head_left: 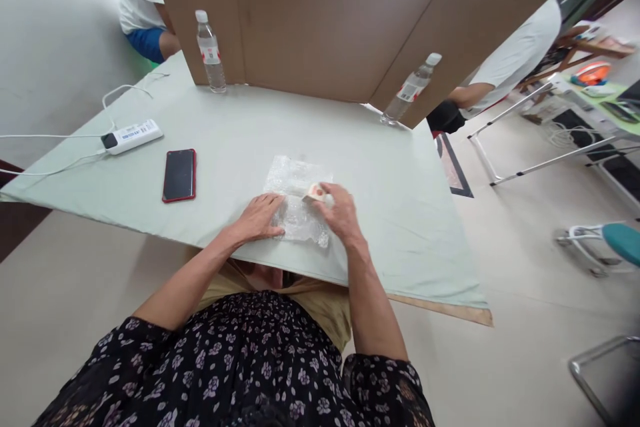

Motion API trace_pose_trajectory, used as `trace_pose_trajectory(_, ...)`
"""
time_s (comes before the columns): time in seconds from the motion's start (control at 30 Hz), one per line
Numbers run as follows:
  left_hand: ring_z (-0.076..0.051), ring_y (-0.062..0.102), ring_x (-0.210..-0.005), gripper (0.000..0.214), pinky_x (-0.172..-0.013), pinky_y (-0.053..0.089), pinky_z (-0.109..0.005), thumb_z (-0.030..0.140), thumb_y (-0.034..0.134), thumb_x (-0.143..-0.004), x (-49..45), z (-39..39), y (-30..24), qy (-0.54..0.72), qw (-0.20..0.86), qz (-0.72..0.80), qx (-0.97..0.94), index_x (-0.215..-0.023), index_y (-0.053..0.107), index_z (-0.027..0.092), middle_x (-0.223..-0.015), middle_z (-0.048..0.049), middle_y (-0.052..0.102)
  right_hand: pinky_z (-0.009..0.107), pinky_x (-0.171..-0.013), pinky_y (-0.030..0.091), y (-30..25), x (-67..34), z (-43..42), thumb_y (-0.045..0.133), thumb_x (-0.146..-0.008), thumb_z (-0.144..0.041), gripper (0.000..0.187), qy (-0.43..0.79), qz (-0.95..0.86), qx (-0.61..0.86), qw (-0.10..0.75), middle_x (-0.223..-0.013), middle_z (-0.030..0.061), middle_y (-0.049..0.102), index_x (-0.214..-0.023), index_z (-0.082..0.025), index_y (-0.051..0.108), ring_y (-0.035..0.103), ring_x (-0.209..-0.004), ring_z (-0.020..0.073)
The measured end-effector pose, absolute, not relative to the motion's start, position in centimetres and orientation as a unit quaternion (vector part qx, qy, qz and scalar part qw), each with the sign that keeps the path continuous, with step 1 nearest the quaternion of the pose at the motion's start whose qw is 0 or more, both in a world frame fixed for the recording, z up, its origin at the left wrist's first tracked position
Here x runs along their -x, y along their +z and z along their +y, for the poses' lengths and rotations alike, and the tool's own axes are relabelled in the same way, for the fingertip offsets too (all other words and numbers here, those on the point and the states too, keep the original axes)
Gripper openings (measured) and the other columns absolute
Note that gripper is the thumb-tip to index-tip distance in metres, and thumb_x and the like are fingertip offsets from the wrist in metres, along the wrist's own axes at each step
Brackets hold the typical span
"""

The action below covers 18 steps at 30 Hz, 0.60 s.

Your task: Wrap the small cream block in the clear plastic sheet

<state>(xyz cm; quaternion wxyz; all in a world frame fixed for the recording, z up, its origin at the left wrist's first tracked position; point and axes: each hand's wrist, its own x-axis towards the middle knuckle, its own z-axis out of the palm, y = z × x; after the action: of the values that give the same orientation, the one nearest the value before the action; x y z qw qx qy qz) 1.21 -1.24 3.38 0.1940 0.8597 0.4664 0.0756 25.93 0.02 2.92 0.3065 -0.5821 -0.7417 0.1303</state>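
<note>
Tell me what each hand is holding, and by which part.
The right hand pinches a small roll of tape by its near side. The left hand holds nothing; it presses flat on the bubble wrap.

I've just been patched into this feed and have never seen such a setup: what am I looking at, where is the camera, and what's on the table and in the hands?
There is no machine here. One camera sits on a person's head, looking down at their own bare arms.

The left hand lies flat on a sheet of bubble wrap, pinning it to the table's pale green cloth. The right hand holds a small roll of tape in its fingers at the wrap.

Also on the cloth: a red-cased phone, a white power strip and two water bottles in front of a cardboard screen. Other people sit beyond it at either side.
</note>
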Motion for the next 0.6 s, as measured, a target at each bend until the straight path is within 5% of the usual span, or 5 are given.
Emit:
trace_pose_trajectory(0.1, -0.036, 0.041, -0.144, 0.077, -0.117, 0.034, -0.051, 0.038, 0.070, -0.077, -0.7, -1.4, 2.9, 0.084, 0.196, 0.463, -0.860, -0.145, 0.041, 0.019, -0.153, -0.0177, 0.047, 0.054, -0.106, 0.043, 2.3, -31.3, -0.7, 0.066, -0.081, -0.037, 0.045, 0.074, -0.658, 0.646, 0.378, -0.126, 0.0151, 0.068, -0.123, -0.019, 0.064, 0.060, -0.118, 0.0324)
trace_pose_trajectory(0.2, -0.036, 0.043, -0.142, 0.076, -0.115, 0.035, -0.051, 0.037, 0.071, -0.076, -0.5, -1.3, 2.9, 0.087, 0.198, 0.460, -0.861, -0.144, 0.042, 0.019, -0.151, -0.0173, 0.049, 0.062, -0.102, 0.042, 2.0, -35.3, -1.8, 0.066, -0.077, -0.036, 0.043, 0.065, -0.605, 0.719, 0.335, -0.119, 0.0177, 0.068, -0.116, -0.018, 0.066, 0.059, -0.114, 0.0374)
trace_pose_trajectory(0.4, -0.036, 0.042, -0.143, 0.070, -0.116, 0.034, -0.051, 0.042, 0.067, -0.082, -0.9, -1.1, 3.4, 0.094, 0.196, 0.472, -0.854, -0.143, 0.046, 0.018, -0.153, -0.0187, 0.046, 0.062, -0.110, 0.036, 2.8, -31.3, -3.5, 0.060, -0.088, -0.034, 0.040, 0.027, -0.619, 0.694, 0.366, -0.142, 0.0207, 0.055, -0.124, -0.017, 0.063, 0.048, -0.131, 0.0402)
trace_pose_trajectory(0.6, -0.035, 0.039, -0.145, 0.060, -0.118, 0.033, -0.052, 0.037, 0.065, -0.084, -0.9, -0.4, 3.1, 0.101, 0.165, 0.477, -0.858, -0.140, 0.051, 0.017, -0.153, -0.0173, 0.048, 0.053, -0.108, 0.042, 2.0, -24.4, -3.9, 0.071, -0.083, -0.036, 0.049, 0.135, -0.787, 0.557, 0.230, -0.146, 0.0150, 0.057, -0.130, -0.022, 0.063, 0.053, -0.133, 0.0344)
